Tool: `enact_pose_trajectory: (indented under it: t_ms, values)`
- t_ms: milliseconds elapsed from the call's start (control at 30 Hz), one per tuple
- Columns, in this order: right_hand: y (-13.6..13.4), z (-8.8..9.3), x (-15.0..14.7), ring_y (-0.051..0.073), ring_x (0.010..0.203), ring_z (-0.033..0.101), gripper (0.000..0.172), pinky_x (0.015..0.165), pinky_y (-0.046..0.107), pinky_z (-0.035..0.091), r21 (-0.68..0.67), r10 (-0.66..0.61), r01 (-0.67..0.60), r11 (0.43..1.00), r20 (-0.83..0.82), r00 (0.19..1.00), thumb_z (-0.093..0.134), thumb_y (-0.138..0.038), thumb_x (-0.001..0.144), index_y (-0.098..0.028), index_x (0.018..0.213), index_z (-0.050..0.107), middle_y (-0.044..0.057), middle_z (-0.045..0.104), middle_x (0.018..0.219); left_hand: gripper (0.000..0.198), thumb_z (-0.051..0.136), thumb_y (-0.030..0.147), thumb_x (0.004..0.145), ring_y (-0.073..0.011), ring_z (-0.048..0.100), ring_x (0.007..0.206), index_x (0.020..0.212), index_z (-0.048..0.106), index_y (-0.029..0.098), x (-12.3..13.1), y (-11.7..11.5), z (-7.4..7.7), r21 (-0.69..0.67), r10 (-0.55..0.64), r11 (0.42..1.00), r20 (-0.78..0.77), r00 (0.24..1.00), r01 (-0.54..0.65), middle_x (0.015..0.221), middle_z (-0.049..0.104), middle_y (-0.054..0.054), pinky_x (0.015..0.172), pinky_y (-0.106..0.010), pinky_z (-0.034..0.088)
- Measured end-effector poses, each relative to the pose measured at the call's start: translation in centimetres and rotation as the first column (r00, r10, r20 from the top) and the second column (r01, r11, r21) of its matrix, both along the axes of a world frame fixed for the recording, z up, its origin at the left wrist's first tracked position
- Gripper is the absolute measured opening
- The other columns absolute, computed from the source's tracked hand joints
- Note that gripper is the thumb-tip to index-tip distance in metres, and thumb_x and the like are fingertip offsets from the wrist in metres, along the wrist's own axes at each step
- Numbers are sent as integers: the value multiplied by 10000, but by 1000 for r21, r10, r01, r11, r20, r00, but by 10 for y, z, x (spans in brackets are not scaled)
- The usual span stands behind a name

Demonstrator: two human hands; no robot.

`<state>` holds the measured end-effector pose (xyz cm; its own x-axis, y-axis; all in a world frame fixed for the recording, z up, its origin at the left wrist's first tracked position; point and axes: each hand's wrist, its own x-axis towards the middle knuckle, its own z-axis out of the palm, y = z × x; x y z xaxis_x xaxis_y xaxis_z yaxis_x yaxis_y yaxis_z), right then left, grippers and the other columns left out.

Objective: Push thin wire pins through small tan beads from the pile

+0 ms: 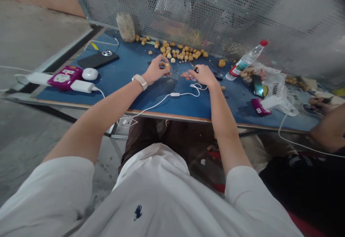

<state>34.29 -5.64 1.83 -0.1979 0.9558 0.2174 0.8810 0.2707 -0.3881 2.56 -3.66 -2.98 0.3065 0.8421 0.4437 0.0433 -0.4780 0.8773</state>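
My left hand (pixel 157 69), a pale watch band on its wrist, pinches a small tan round ball (pixel 167 65) between thumb and fingertips above the blue tabletop (pixel 151 98). To its right, my right hand (pixel 203 74) is closed around a dark-handled tool (pixel 196 70); a thin tip seems to point toward the ball, but its kind is hard to make out. Under the right fingers lies a small pinkish, multicoloured bundle (pixel 188 75). Beside that hand loops a white cable (pixel 185 94) with an inline switch. Many similar tan balls (pixel 185 53) lie loose behind both hands.
A perforated metal screen (pixel 210 17) borders the table's back. At left are a black phone (pixel 98 60), a white earbud case (pixel 90 73) and a purple power strip (pixel 66 77). A plastic bottle (pixel 246 60) leans at right, near a plastic bag (pixel 276 86) and another person's arm (pixel 330 129).
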Motion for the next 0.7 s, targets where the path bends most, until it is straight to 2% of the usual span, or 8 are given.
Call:
enact_pose_trajectory:
  t_ms: [67,133,267,333,400,533,600,700]
  values:
    - [-3,-6,-19,379,899,809,657,978,575,737,10,60,-59,998,-141,988,746,-907,1215,-254,1171,813,105,749,828,427,984,375,1093,-361,939,1204,1450,770,280,0,-3,3,5,-5,1000,1,1000,5,1208,883,-146,1084,-645,832]
    - [-7,-12,-40,347,852,795,695,942,562,746,-33,124,-136,990,-241,963,735,-961,1192,-273,1257,807,80,745,843,445,987,367,1090,-349,937,1195,1469,769,282,0,-7,5,19,-5,1000,-7,1000,5,1232,889,-146,1086,-637,832]
    - [-13,-19,-65,347,891,813,678,973,557,752,-49,224,-250,967,-304,926,768,-970,1165,-292,1151,770,85,772,859,439,990,348,1092,-317,928,1135,1459,759,279,-2,-6,3,14,-7,1000,-8,1000,7,1250,890,-139,1094,-635,832]
    - [-12,-19,-65,338,889,811,669,959,545,751,-51,264,-295,954,-320,910,797,-962,1151,-300,1085,736,91,792,878,403,992,329,1084,-323,931,1132,1406,757,265,-3,-4,0,-37,-10,999,17,1000,11,1221,883,-130,1100,-636,827]
    - [-10,-19,-59,306,795,771,680,847,512,729,-81,302,-348,934,-341,890,811,-967,1138,-303,1055,697,88,803,887,371,994,285,1063,-341,932,1165,1340,750,251,-2,-3,-1,-108,-2,994,42,999,7,1197,878,-126,1116,-635,815]
    - [-6,-21,-49,230,616,613,739,627,423,564,-162,358,-436,885,-359,862,776,-1028,1123,-301,1080,645,58,783,843,367,973,178,1017,-367,921,1259,1287,735,246,1,-8,5,-207,8,978,100,995,13,1214,875,-120,1185,-642,778]
    - [-3,-23,-48,230,628,574,787,639,411,512,-146,370,-434,889,-329,869,727,-1085,1110,-305,1072,628,34,714,791,372,957,144,1001,-349,919,1253,1275,729,250,2,-12,10,-231,0,972,142,990,33,1215,874,-108,1198,-611,768]
    - [1,-27,-49,258,721,551,864,721,425,478,-35,377,-393,919,-220,900,637,-1166,1086,-306,1013,595,30,607,799,382,949,127,979,-303,917,1199,1253,714,254,4,-14,14,-260,-22,963,191,981,72,1190,873,-84,1174,-526,759]
